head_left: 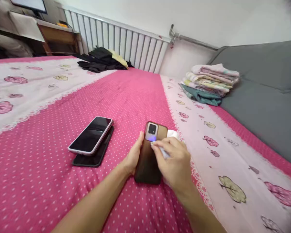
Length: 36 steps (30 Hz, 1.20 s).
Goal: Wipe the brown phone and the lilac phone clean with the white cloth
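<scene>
My left hand [134, 155] grips the left edge of a smartphone [147, 168] in a brown see-through case, its back and camera block facing up. My right hand [176, 158] is closed in a pinch on what looks like a white tissue [164, 152]. Its fingertips touch the phone's back just below the camera block, where a blue-violet glint shows. Some white material [172, 133] shows behind the right hand; whether it joins the tissue is hidden. To the left, a white-edged phone [92, 134] lies screen up, partly on top of a black phone [94, 160].
All this is on a pink dotted bedspread [126, 97] with white leaf-print bands. Folded fabrics [208, 81] are stacked at the right by a grey headboard [262, 71]. Dark clothes [102, 60] lie at the far end, before a white radiator [116, 35]. A desk with a monitor [31, 5] stands far left.
</scene>
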Each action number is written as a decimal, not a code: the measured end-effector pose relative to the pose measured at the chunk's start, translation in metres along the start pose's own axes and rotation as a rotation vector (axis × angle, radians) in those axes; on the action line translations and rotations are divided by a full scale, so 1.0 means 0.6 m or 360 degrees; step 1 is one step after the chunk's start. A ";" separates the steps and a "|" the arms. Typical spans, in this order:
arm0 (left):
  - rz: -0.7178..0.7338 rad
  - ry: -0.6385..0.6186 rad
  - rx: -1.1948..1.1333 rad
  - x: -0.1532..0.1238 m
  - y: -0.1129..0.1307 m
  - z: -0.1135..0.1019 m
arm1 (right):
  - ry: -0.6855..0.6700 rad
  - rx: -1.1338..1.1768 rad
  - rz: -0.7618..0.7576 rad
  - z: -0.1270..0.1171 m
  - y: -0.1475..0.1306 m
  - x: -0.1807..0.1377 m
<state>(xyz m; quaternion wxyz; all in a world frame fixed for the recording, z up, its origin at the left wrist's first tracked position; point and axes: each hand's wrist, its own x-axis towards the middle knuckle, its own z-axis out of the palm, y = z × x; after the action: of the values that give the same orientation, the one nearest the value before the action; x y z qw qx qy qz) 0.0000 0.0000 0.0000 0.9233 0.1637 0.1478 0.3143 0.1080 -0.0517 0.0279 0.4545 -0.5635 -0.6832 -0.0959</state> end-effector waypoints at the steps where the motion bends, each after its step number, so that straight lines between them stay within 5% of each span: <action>1: 0.0001 -0.0015 -0.0013 0.000 -0.001 0.000 | -0.0037 0.0048 -0.0051 0.003 -0.010 -0.004; 6: 0.0026 -0.0058 0.0024 -0.002 -0.004 -0.002 | -0.0111 0.0144 -0.0190 0.010 -0.035 -0.012; 16: -0.0004 -0.0167 0.0193 -0.007 -0.005 0.012 | 0.0226 -0.0052 -0.0138 0.016 -0.006 -0.001; 36: -0.0068 -0.0310 0.0441 0.000 -0.002 -0.015 | 0.0131 -0.0239 0.0134 -0.003 0.042 0.013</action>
<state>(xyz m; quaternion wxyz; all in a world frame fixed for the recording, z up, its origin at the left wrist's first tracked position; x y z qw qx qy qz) -0.0030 0.0010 -0.0088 0.9083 0.3159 0.1031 0.2540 0.1308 -0.0388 0.0248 0.4423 -0.6198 -0.6305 -0.1509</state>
